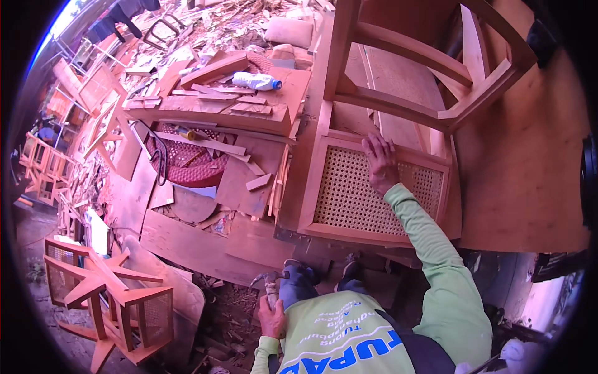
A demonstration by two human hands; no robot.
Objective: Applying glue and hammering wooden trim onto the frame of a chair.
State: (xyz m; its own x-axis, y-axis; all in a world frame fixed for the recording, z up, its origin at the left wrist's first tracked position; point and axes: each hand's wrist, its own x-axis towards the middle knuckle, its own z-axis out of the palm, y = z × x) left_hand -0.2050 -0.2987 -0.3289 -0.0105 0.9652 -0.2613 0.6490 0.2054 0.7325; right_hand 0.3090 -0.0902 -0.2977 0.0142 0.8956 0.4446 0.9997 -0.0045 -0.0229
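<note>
A wooden chair frame (pixel 405 109) lies on the workbench in front of me, its bare legs and rails pointing away. Its framed woven-cane panel (pixel 349 187) faces up on the near side. My right hand (pixel 381 165) rests on this panel with fingers stretched out toward its far rail, some of them touching the wood. Low down beside my body, my left hand (pixel 271 319) is closed around the handle of what looks like a claw hammer (pixel 269 282), head upward.
Left of the bench, a wooden box-like piece (pixel 205 112) carries offcuts and a white bottle with a blue cap (pixel 256 81). A red woven seat (pixel 193 168) sits below it. Cane-panelled wooden chair pieces (pixel 109 299) stand at lower left. A plywood sheet (pixel 523 181) leans at right; scraps litter the ground.
</note>
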